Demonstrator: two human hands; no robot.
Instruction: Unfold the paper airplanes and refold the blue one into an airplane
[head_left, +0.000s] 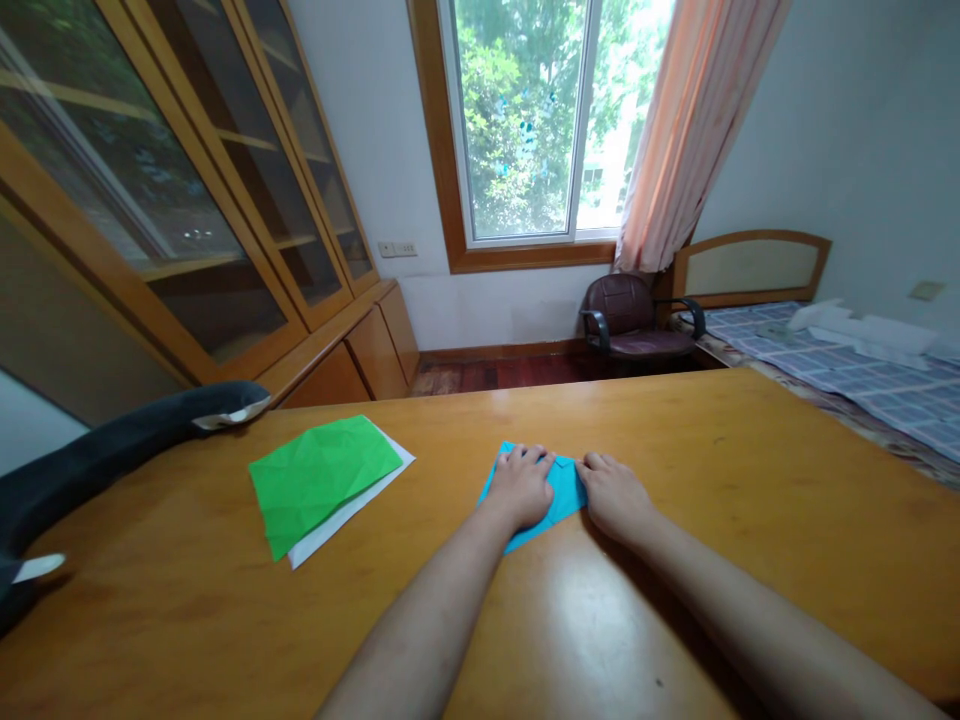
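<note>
A blue sheet of paper (564, 490) lies on the wooden table (675, 450) in front of me, partly folded. My left hand (521, 485) lies flat on its left part, fingers stretched out and pressing down. My right hand (615, 492) rests on its right edge, fingers flat on the paper and table. The two hands nearly meet over the sheet, and most of the paper is hidden beneath them.
A creased green sheet (319, 478) lies on a white sheet (352, 510) to the left. A dark plush toy (97, 460) lies along the table's left edge. Behind are a chair (634, 320), a bed (847, 370) and glass-fronted cabinets (187, 200).
</note>
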